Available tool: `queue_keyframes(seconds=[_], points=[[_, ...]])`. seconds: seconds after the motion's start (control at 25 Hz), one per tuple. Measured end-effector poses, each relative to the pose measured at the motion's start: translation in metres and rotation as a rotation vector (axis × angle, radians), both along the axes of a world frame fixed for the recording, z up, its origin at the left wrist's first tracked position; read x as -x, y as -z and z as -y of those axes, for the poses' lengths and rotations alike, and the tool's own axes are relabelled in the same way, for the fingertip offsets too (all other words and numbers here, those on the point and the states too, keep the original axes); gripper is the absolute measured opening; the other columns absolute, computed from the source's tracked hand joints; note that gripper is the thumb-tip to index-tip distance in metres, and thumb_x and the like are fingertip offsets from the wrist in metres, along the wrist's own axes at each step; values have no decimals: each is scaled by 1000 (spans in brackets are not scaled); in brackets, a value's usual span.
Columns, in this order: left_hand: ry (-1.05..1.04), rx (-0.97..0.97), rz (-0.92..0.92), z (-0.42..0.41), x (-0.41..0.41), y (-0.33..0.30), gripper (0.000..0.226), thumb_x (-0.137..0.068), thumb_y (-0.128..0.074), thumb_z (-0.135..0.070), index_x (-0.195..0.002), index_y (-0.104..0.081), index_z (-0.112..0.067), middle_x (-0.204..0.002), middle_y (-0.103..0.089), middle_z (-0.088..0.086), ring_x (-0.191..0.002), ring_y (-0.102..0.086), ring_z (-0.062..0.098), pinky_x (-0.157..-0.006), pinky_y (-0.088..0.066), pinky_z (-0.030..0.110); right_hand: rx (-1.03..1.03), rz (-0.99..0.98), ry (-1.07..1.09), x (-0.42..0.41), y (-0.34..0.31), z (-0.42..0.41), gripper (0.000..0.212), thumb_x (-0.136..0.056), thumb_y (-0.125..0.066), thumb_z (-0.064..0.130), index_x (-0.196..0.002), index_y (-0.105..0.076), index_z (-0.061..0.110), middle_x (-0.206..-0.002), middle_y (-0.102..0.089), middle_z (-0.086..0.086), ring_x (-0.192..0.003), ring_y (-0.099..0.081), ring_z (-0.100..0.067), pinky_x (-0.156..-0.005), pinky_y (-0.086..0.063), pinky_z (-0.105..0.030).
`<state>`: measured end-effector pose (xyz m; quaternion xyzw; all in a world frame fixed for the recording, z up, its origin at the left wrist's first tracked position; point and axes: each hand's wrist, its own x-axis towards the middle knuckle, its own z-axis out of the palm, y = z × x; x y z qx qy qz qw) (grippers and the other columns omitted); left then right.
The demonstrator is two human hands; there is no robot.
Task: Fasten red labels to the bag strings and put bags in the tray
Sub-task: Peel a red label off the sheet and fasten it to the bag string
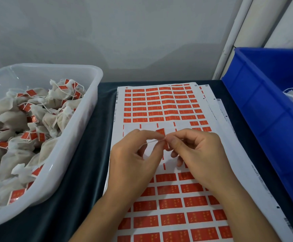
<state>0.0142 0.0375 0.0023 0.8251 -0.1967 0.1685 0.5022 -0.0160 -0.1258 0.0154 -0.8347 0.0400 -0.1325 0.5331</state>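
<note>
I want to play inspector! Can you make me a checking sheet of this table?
Surface: dark cloth, mostly covered.
Job's things: red label and white string pinched between both hands; label sheets; clear tray full of labelled bags.
Clutter: nothing seen.
Grippers: left hand and right hand, fingers meeting at the string.
Cables: nothing seen.
Surroundings: blue bin, grey wall.

Two hands (133,159), two bins (82,95), several label sheets (161,105), many bags (11,119).

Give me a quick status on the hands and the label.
Left hand and right hand pinch string at red label. Bag hidden. Nothing in the way.
</note>
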Motion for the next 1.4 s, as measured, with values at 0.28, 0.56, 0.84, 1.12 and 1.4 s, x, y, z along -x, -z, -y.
queue_keyframes(seconds=[0.28,0.56,0.84,1.12,1.4], points=[[-11,-4,-83,0,-1,3,13,-92,-77,-37,-105,-77,-36,-80,-67,-26,-70,-57,5,-57,-42,9,93,16,40,1,-5,2,16,-81,-57,57,-84,-67,45,-83,-68,32,-79,-68,5,-62,-53,-7],[41,94,-280,-1,-3,2,8,-91,-76,-42,-96,-76,-48,-72,-67,-28,-63,-58,-1,-55,-45,9,94,31,53,1,-4,3,18,-81,-54,59,-84,-65,45,-92,-66,34,-88,-66,5,-69,-52,-13],[136,185,-453,-6,-9,-2,13,-95,-74,-33,-90,-81,-44,-82,-77,-13,-84,-72,13,-69,-59,15,45,21,22,0,-3,3,20,-84,-56,59,-90,-67,43,-90,-70,30,-86,-70,3,-64,-53,-7],[162,193,-499,-4,-9,-7,19,-96,-72,-27,-83,-83,-36,-85,-78,-18,-88,-72,2,-65,-54,9,-5,14,-3,0,-2,3,18,-86,-57,53,-90,-67,38,-84,-71,25,-83,-70,3,-68,-49,-2],[164,214,-511,-4,-7,-10,15,-94,-72,-27,-85,-83,-31,-85,-79,-16,-87,-72,5,-68,-53,9,-41,6,-18,1,-3,3,21,-85,-57,52,-91,-68,36,-82,-72,24,-81,-71,2,-67,-50,-3]])
